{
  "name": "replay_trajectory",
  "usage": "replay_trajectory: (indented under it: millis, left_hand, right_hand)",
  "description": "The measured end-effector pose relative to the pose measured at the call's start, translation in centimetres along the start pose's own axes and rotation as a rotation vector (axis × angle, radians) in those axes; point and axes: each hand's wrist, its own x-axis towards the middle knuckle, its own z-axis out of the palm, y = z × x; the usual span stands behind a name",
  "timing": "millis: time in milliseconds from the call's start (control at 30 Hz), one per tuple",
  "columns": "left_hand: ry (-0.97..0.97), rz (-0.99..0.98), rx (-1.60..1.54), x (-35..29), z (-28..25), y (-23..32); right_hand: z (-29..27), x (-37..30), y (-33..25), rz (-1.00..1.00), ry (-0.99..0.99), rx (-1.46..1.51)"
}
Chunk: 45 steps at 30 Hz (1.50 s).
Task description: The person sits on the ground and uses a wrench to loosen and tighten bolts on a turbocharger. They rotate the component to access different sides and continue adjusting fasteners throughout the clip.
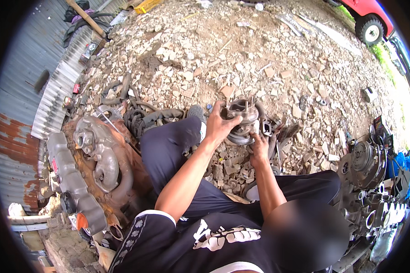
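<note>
Between both hands, above the rubble in front of my folded legs, is a metal turbocharger with a round open housing and studs standing up on top. My left hand is wrapped round its left side, the thumb lying across the housing. Lower down on the right, my right hand is closed on the turbocharger's underside, with some of its fingers hidden. Just right of it lies a small metal flange with a square opening.
An engine with a rusty manifold stands to my left. Black hoses lie beyond my left knee. On the right are piled metal engine parts and a blue bag. Corrugated sheeting borders the left; a red vehicle is far right.
</note>
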Motion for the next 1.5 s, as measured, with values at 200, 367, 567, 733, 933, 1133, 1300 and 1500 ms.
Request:
replay_trajectory:
  millis: [200, 367, 567, 733, 933, 1133, 1300, 1500]
  left_hand:
    - [-0.045, 0.327, -0.649, -8.5, -2.5, 9.0]
    - [-0.106, 0.325, -0.994, -14.4, -3.8, 13.0]
    - [-0.059, 0.286, -1.189, -18.0, -3.3, 10.4]
    - [-0.049, 0.512, -0.905, -18.6, -5.3, 9.6]
    - [-0.045, 0.525, -0.768, -17.2, -7.6, 9.9]
    - [0.088, 0.405, -0.839, -16.8, -6.3, 8.9]
    - [0.013, 0.371, -0.723, -15.5, -6.5, 9.6]
    - [0.136, 0.412, -0.731, -16.1, -5.2, 6.5]
  right_hand:
    - [3.9, -11.3, -12.5, -0.629, -0.036, -0.017]
    - [6.1, -20.8, -17.8, -0.955, -0.127, -0.152]
    - [5.8, -25.2, -16.1, -0.963, -0.169, -0.157]
    - [5.5, -22.5, -14.2, -0.979, -0.181, -0.106]
    - [6.7, -20.1, -12.0, -0.918, -0.275, -0.153]
    - [6.4, -18.4, -12.6, -0.936, -0.292, -0.316]
    - [6.3, -19.3, -14.8, -0.772, -0.266, -0.305]
    - [6.1, -19.2, -17.3, -0.677, -0.335, -0.262]
